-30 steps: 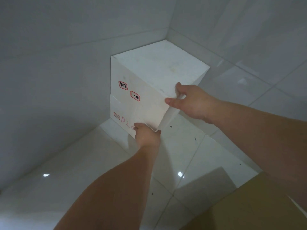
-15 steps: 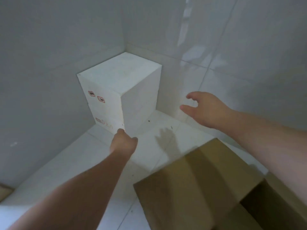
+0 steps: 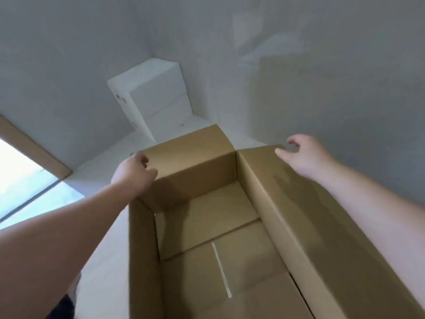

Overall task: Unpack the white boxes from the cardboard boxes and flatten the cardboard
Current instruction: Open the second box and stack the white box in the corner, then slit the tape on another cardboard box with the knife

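An open brown cardboard box [image 3: 287, 215] stands on the floor right below me, and nothing lies inside it. My left hand [image 3: 133, 172] is at its far left corner, fingers curled over the end of the far flap [image 3: 190, 150]. My right hand [image 3: 307, 156] hovers over the far end of the right flap, fingers loosely bent and holding nothing; whether the thumb touches the cardboard is unclear. Two white boxes [image 3: 156, 97] sit stacked in the corner of the room, beyond the cardboard box and apart from both hands.
Grey tiled walls close in behind and to the right. A brown door frame [image 3: 34, 150] and a bright floor area lie at the left. A pale strip of tape [image 3: 220, 268] runs along the box bottom. White floor tiles [image 3: 103, 226] show left of the box.
Both hands have left the white stack and drawn back to the cardboard box. The view has swung down and right, so the box's open inside now shows.
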